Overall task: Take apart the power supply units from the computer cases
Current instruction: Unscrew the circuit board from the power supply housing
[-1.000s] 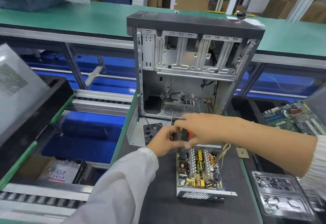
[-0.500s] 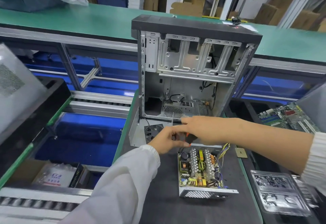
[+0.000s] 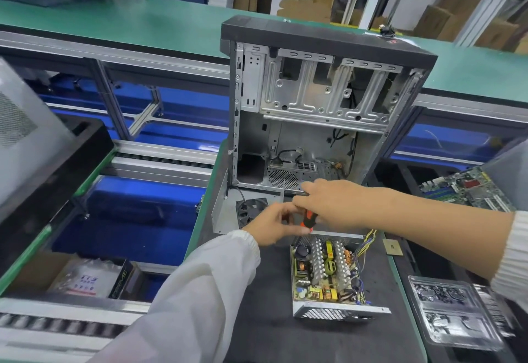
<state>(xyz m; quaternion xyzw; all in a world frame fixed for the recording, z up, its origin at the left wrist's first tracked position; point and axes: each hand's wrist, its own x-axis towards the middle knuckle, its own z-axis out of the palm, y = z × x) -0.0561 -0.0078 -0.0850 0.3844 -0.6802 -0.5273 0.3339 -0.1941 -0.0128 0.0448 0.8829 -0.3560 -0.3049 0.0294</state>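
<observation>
An open computer case [image 3: 325,88] stands upright on the black mat [image 3: 271,334], its inside mostly stripped. In front of it lies the power supply unit [image 3: 328,274] with its lid off and the circuit board bare. The lid with the fan [image 3: 251,210] lies to the left by the case. Just above the unit, my right hand [image 3: 334,205] grips a screwdriver [image 3: 308,219] with a red and black handle. My left hand [image 3: 271,227] curls its fingers and thumb round the handle's near end. Most of the shaft is hidden under my right hand.
A motherboard [image 3: 468,188] lies at the right, with clear plastic trays [image 3: 454,311] nearer me. A small chip [image 3: 393,247] rests on the mat's right edge. Another case [image 3: 34,162] stands at the left. Roller rails [image 3: 160,162] and blue bins fill the gap.
Both hands stay together at the screwdriver above the power supply and have barely shifted. My view has tilted slightly.
</observation>
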